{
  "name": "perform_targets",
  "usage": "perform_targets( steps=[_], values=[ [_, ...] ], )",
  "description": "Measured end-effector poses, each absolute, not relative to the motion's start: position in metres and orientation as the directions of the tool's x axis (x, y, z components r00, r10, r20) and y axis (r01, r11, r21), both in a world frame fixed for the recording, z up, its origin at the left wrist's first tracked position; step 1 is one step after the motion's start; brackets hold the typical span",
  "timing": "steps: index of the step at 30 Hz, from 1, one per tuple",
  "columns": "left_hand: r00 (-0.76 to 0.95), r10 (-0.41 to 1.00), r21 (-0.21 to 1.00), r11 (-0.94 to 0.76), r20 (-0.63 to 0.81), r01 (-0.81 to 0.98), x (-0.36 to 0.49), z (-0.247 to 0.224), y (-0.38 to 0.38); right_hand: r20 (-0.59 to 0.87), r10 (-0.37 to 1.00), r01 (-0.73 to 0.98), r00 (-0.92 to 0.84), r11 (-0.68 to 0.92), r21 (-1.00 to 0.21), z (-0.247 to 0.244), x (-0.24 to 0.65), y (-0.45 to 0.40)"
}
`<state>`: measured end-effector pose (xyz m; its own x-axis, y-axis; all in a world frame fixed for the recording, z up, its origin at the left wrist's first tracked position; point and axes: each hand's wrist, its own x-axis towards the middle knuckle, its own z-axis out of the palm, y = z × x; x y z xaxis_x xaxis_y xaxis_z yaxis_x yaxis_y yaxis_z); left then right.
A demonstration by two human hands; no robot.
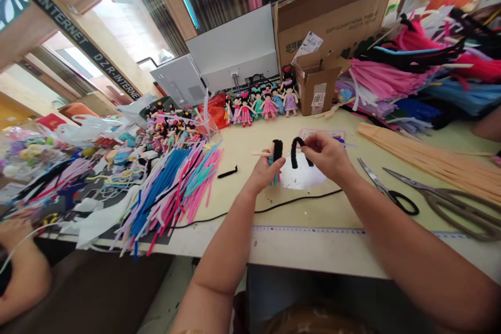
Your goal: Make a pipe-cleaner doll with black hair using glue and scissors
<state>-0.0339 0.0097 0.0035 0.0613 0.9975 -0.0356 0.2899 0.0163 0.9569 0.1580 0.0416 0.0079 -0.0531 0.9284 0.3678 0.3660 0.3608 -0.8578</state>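
Over the middle of the table, my left hand (263,171) is closed round a small doll (277,150) with black hair and a blue-green lower part. My right hand (323,152) pinches a black fuzzy stem (295,152) bent into an arch, its free end hanging down to the left. The doll and the arch are apart, with a small gap between them. A short black piece (227,172) with a hooked end lies on the table left of my left hand. Beneath my right hand is a shiny clear sheet (301,175).
Scissors (387,188) and large shears (442,201) lie at the right, near beige stems (422,159). Coloured stems (168,188) spread at the left. Finished dolls (268,104) stand behind, beside a small carton (317,86). A black cord (289,202) crosses the front. Another person's arm (25,266) shows far left.
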Motion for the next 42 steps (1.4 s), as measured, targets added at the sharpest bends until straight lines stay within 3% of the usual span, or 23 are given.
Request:
perform_targets(
  steps=[3, 7, 14, 21, 26, 42],
  values=[
    [0.104, 0.995, 0.949, -0.027, -0.006, 0.314, -0.027, 0.003, 0.008, 0.401, 0.916, 0.233, -0.030, 0.396, -0.888, 0.013, 0.157, 0.038],
    [0.153, 0.988, 0.959, -0.046, 0.003, 0.280, -0.021, 0.002, 0.007, 0.432, 0.901, 0.197, -0.039, 0.431, -0.880, 0.015, 0.156, 0.034],
    [0.159, 0.983, 0.939, 0.029, -0.088, 0.342, -0.019, 0.008, 0.002, 0.460, 0.885, 0.239, -0.079, 0.465, -0.853, 0.013, 0.150, 0.029],
    [0.256, 0.964, 0.913, -0.164, 0.069, 0.373, -0.026, 0.005, 0.004, 0.519, 0.848, 0.323, -0.103, 0.522, -0.789, 0.018, 0.146, 0.023],
    [0.296, 0.955, 0.952, -0.118, 0.031, 0.282, -0.025, 0.004, 0.002, 0.559, 0.818, 0.363, -0.133, 0.565, -0.741, 0.018, 0.145, 0.023],
    [0.107, 0.981, 0.943, 0.121, -0.161, 0.309, -0.021, 0.007, -0.002, 0.592, 0.794, 0.398, -0.141, 0.593, -0.700, 0.016, 0.143, 0.023]
  ],
)
